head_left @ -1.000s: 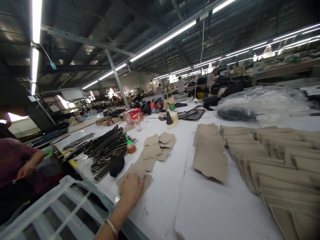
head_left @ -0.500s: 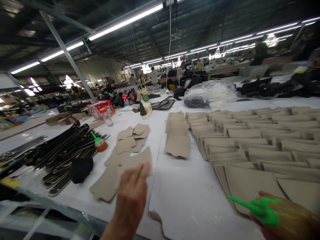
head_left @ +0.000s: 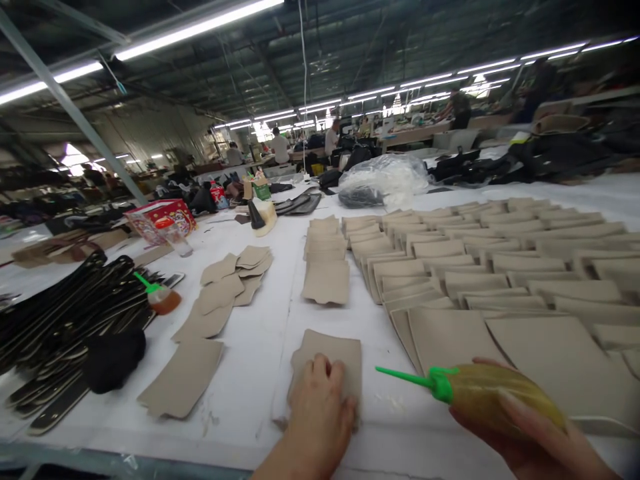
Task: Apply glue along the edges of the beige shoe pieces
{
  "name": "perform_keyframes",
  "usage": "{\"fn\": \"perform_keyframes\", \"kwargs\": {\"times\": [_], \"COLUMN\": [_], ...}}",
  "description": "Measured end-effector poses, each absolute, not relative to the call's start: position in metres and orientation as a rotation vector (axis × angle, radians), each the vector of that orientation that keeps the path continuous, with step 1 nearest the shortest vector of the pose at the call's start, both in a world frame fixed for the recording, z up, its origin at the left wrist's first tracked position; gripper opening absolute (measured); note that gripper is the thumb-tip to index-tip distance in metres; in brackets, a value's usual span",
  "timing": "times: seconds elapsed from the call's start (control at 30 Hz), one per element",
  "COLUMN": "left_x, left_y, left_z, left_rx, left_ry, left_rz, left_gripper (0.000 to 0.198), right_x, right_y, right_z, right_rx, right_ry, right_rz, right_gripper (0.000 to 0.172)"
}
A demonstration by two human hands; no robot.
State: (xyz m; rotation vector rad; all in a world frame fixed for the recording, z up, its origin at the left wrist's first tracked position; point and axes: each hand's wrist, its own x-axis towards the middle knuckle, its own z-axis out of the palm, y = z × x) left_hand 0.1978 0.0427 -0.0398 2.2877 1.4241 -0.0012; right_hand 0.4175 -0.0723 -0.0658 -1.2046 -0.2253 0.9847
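My left hand (head_left: 320, 413) lies flat, fingers stretched out, pressing a tan cut piece (head_left: 334, 353) onto the white table (head_left: 260, 347) near its front edge. My right hand (head_left: 530, 440) is wrapped round a yellowish glue bottle (head_left: 490, 393) with a green nozzle (head_left: 405, 377). The nozzle points left, its tip just right of the tan piece. A loose row of tan pieces (head_left: 215, 303) lies to the left. Overlapping rows of larger tan pieces (head_left: 480, 267) cover the table to the right.
A second glue bottle (head_left: 160, 297) stands beside a heap of black straps (head_left: 60, 300) at the left, with a black cloth lump (head_left: 114, 359) in front. A red box (head_left: 160, 219), clear plastic bag (head_left: 385, 181) and other workers are farther back.
My left hand carried a tan piece from the left row to the right and laid it flat on the table. My right hand with the glue bottle came further into view.
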Motion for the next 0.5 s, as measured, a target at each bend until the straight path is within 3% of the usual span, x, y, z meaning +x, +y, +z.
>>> {"fn": "perform_keyframes", "kwargs": {"times": [0.2,0.5], "left_x": [0.223,0.234], "left_y": [0.051,0.053], "left_z": [-0.036,-0.033], "left_rx": [2.314,2.324], "left_ry": [1.476,1.502], "left_rz": [-0.21,-0.184], "left_gripper": [0.037,0.037], "right_x": [0.419,0.418], "right_y": [-0.071,-0.068], "right_z": [-0.057,-0.047], "right_rx": [-1.378,-1.272], "right_ry": [-0.382,-0.297], "right_rz": [0.874,0.977], "right_gripper": [0.079,0.083]}}
